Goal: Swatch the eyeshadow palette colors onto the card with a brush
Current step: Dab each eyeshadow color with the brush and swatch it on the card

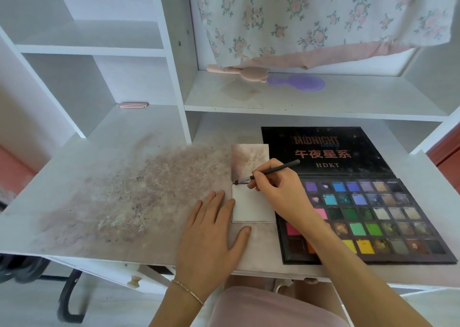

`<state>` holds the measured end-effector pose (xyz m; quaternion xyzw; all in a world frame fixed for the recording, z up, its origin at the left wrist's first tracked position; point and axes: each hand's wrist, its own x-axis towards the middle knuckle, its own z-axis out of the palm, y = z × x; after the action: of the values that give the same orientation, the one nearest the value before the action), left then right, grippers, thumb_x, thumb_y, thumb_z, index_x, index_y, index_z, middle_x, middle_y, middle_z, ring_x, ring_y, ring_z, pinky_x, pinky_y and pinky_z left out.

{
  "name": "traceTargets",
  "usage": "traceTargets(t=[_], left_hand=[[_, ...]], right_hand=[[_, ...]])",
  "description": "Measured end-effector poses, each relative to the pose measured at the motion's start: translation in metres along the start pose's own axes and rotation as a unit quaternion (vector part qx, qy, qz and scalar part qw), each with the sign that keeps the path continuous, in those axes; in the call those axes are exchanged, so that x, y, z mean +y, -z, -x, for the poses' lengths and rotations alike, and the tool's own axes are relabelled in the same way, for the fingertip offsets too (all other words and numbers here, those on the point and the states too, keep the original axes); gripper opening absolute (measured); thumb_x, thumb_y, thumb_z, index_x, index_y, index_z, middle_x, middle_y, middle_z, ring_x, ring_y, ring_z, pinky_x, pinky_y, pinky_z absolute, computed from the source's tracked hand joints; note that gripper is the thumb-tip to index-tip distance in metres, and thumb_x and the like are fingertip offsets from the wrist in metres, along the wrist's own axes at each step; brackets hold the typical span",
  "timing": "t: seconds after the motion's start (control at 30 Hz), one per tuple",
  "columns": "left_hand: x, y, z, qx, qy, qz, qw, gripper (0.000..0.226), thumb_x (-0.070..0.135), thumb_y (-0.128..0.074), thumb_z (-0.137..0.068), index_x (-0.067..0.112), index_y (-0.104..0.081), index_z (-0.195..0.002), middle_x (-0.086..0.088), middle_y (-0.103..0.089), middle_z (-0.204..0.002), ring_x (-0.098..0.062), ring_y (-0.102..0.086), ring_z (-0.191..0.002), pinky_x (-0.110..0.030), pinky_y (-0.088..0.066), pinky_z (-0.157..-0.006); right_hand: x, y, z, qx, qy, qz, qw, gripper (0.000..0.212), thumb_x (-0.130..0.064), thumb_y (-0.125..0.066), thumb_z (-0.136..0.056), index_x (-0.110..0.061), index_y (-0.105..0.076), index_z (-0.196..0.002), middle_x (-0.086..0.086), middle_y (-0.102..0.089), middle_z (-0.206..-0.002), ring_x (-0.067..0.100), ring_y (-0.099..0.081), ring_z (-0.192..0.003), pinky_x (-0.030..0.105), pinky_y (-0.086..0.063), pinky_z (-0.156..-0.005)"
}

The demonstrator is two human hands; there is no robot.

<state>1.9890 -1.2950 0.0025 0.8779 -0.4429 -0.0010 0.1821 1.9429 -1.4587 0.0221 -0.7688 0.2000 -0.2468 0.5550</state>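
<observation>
Two hands work at a stained white desk [99, 177]: right hand [278, 190] pinches a thin dark-handled brush [271, 170], its tip on the top edge of a small white rectangular card [251, 208]; left hand [214, 229] lies flat, fingers straight, touching the card's left edge. An open black multicoloured eyeshadow palette [388, 217] sits just right.

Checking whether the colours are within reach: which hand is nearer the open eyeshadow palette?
Right. The right hand holds the brush with its wrist over the eyeshadow palette; the left hand lies flat beyond the card.
</observation>
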Motion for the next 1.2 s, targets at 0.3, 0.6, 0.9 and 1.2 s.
traceTargets(t=[0.3, 0.6, 0.9, 1.2], left_hand=[[-0.0001, -0.0018, -0.0006, 0.011, 0.000, -0.004, 1.000, 0.059, 0.051, -0.035, -0.084, 0.012, -0.060, -0.120, -0.009, -0.056, -0.130, -0.024, -0.050, -0.124, -0.043, -0.025, -0.107], [-0.0005, -0.0028, -0.0006, 0.010, 0.002, 0.001, 1.000, 0.061, 0.053, -0.033, -0.084, 0.013, -0.058, -0.123, -0.008, -0.052, -0.134, -0.023, -0.045, -0.128, -0.039, -0.021, -0.109], [-0.0002, -0.0024, -0.0006, 0.005, 0.007, 0.004, 1.000, 0.063, 0.055, -0.031, -0.084, 0.014, -0.056, -0.126, -0.007, -0.050, -0.137, -0.021, -0.042, -0.130, -0.036, -0.019, -0.111], [0.0000, -0.0021, 0.0002, 0.007, 0.006, 0.000, 1.000, 0.061, 0.053, -0.033, -0.085, 0.014, -0.057, -0.124, -0.008, -0.052, -0.135, -0.022, -0.045, -0.128, -0.038, -0.022, -0.109]], right_hand=[[-0.0026, -0.0015, 0.0006, -0.020, 0.000, 0.018, 1.000, 0.009, -0.007, -0.054, -0.088, -0.013, -0.055, -0.082, -0.004, -0.066, -0.070, -0.001, -0.065, -0.071, 0.008, -0.046, -0.066], [-0.0015, -0.0014, 0.0000, -0.021, -0.006, 0.020, 1.000, 0.006, -0.007, -0.054, -0.088, -0.011, -0.056, -0.084, -0.002, -0.067, -0.072, 0.000, -0.065, -0.072, 0.009, -0.047, -0.067], [-0.0016, -0.0013, -0.0001, -0.024, -0.009, 0.024, 0.999, 0.006, -0.006, -0.053, -0.088, -0.010, -0.056, -0.084, -0.002, -0.067, -0.071, 0.000, -0.065, -0.072, 0.009, -0.047, -0.068], [-0.0013, -0.0011, 0.0002, -0.024, -0.006, 0.031, 0.999, 0.005, -0.007, -0.053, -0.088, -0.010, -0.057, -0.086, -0.003, -0.066, -0.072, -0.001, -0.065, -0.072, 0.009, -0.048, -0.068]])
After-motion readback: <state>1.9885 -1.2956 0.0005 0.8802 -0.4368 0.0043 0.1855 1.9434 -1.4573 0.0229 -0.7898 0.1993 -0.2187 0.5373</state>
